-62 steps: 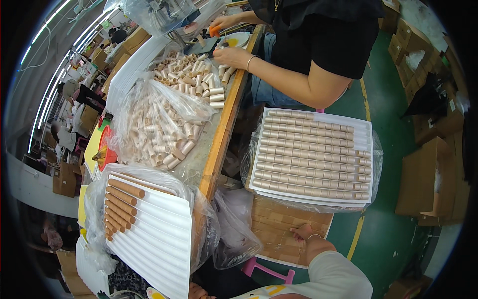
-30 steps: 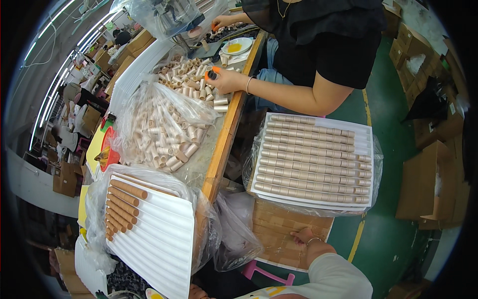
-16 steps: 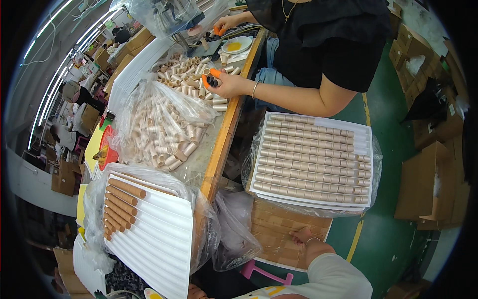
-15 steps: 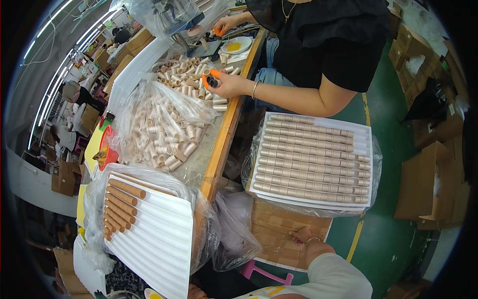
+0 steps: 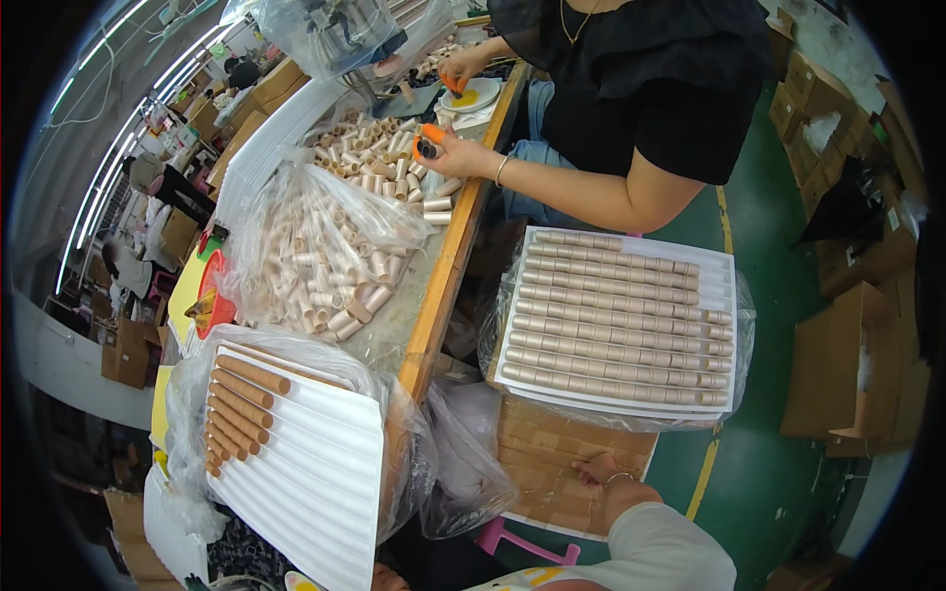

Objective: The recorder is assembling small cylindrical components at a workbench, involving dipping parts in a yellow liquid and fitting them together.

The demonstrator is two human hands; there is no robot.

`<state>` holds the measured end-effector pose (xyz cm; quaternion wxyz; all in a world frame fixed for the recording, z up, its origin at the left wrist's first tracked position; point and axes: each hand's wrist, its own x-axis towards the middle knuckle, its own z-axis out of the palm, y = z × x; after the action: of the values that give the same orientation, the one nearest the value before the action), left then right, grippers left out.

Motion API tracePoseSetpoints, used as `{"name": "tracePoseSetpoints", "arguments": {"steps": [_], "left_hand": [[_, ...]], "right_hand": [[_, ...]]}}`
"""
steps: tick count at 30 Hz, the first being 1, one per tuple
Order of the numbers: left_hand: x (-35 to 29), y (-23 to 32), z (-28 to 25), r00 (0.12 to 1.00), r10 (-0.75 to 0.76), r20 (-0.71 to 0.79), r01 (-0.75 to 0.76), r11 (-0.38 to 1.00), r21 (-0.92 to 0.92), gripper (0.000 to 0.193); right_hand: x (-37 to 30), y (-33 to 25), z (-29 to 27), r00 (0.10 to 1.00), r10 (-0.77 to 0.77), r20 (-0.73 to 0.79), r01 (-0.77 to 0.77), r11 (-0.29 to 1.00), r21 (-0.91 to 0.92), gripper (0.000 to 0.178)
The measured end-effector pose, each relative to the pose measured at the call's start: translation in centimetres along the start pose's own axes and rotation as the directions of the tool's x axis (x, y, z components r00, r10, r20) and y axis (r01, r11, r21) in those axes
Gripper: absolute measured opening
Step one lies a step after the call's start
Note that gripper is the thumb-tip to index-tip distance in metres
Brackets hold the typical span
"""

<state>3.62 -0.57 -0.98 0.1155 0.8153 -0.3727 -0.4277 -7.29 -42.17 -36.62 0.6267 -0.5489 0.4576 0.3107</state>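
Note:
My right hand [image 5: 598, 470], with a bracelet at the wrist, lies over a tape-covered cardboard box [image 5: 552, 448]; its fingers are stretched out to the left and hold nothing. Only a bit of my left hand [image 5: 389, 579] shows at the lower edge, beside the corner of a white ridged tray [image 5: 325, 483]; its fingers are hidden. Several brown tubes [image 5: 242, 406] line the far-left side of that tray. Ahead of my right hand, another white ridged tray [image 5: 724, 286] carries rows of short beige tubes [image 5: 616, 340].
Across from me a person in a black top works with orange-tipped fingers, one hand [image 5: 461, 163] holding dark-ended tubes, the other over a white plate [image 5: 485, 87]. Loose beige tubes [image 5: 315, 266] heap under plastic on the wood-edged table [image 5: 434, 315]. A pink stool [image 5: 532, 542] stands below; cartons [image 5: 838, 364] stand right.
The other person's far hand has come down to the plate, and their near hand has shifted slightly. My own hands have stayed in place.

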Motion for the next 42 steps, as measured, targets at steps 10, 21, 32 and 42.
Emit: {"name": "tracePoseSetpoints", "arguments": {"steps": [10,21,32,42], "left_hand": [[0.8,3.7,-3.7,0.992,0.096,-0.079,-0.091,0.994,0.061,0.023],[1.0,3.1,-3.7,0.999,0.04,0.016,-0.042,0.996,0.082,0.024],[0.7,2.2,-2.4,0.999,-0.028,-0.015,0.03,0.994,0.104,0.026],[0.9,5.9,-5.4,0.999,-0.044,-0.022,0.046,0.997,0.067,0.029]], "right_hand": [[-0.3,-0.1,0.0,1.0,0.004,-0.018,-0.004,1.0,0.004,0.039],[0.5,0.2,0.0,1.0,0.023,0.01,-0.024,1.0,0.001,0.04],[-0.2,1.2,0.2,0.999,-0.037,0.024,0.037,0.999,0.001,0.041],[-0.7,-0.1,-0.1,0.999,-0.041,-0.013,0.041,0.999,0.002,0.042]]}}
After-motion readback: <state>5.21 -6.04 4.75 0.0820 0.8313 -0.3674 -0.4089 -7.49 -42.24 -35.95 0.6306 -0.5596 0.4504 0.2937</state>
